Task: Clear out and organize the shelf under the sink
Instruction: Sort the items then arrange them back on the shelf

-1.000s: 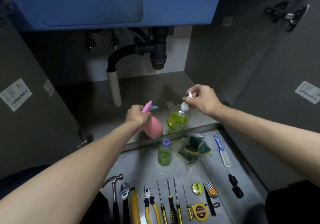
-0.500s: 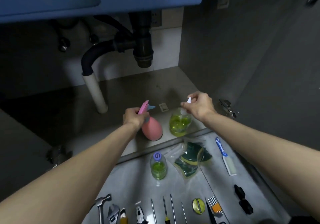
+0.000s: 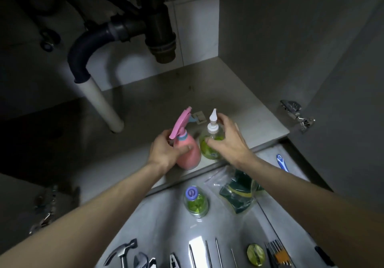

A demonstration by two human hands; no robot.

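Observation:
A pink spray bottle (image 3: 190, 153) stands on the front part of the grey shelf (image 3: 218, 93) under the sink. My left hand (image 3: 166, 151) wraps around its body from the left. Right beside it, touching, stands a clear pump bottle (image 3: 209, 145) with green liquid and a white nozzle. My right hand (image 3: 227, 142) grips that bottle's body from the right. Both bottles are upright near the shelf's front edge.
A black drain trap (image 3: 158, 31) and a white pipe (image 3: 101, 105) hang at the back left. On the floor in front lie a small green bottle (image 3: 196, 202), bagged sponges (image 3: 239, 197), a blue brush (image 3: 281, 161) and a row of hand tools (image 3: 207, 253). A door hinge (image 3: 295, 114) juts out right.
The camera has moved closer and lower. My right hand slid from the pump nozzle down onto the green bottle's body. The two bottles now stand against each other.

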